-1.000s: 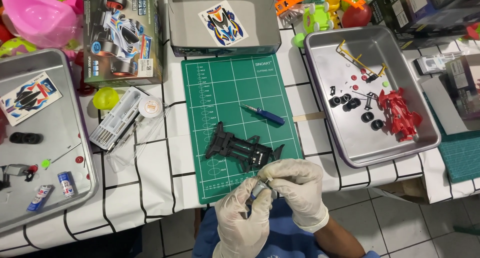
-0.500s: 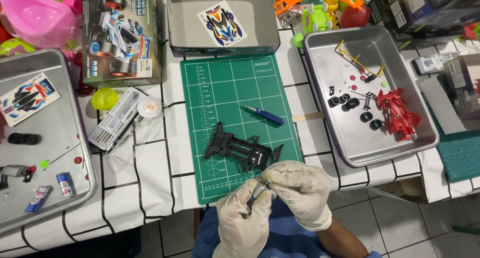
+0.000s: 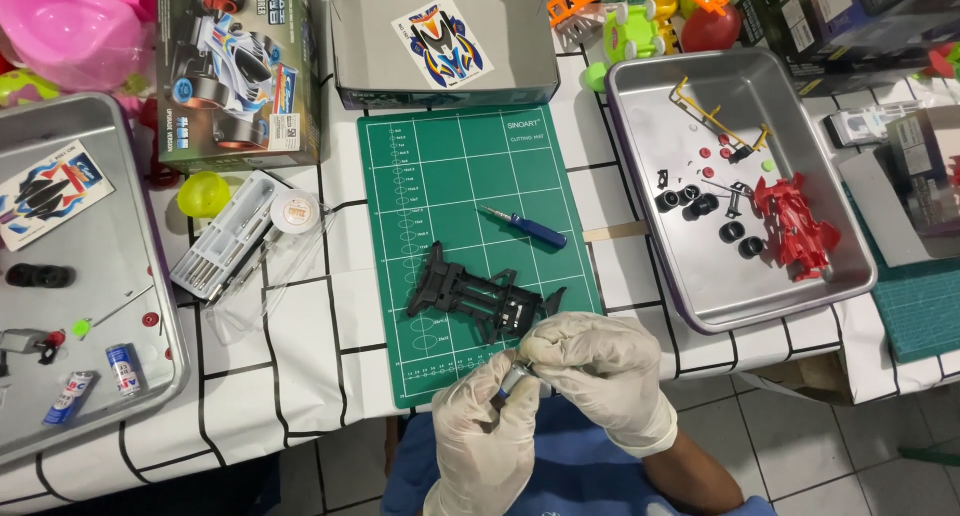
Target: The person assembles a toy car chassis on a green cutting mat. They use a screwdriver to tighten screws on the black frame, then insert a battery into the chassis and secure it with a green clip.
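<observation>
**Gloved hands pinch a small grey part at the near edge of the cutting mat**

A small grey cylindrical part [image 3: 520, 378], probably a toy-car motor, sits between both gloved hands at 6 o'clock in the view, over the near edge of the green cutting mat [image 3: 470, 176]. Its long axis seems to run from 8 o'clock to 2 o'clock, though the fingers hide most of it.

The left hand [image 3: 485, 446] has its grip closed on the part from below, thumb and fingers wrapped round the lower end. The right hand [image 3: 600, 371] closes over the upper end from 2 o'clock, fingertips pressed on it.

The black toy-car chassis [image 3: 480, 296] lies flat on the mat just beyond the hands at 12 o'clock, its length running 9 to 3 o'clock. A blue-handled screwdriver [image 3: 525, 228] lies farther up the mat. On the bench at 2 o'clock, a metal tray [image 3: 640, 96] holds a red car body [image 3: 795, 226].
</observation>
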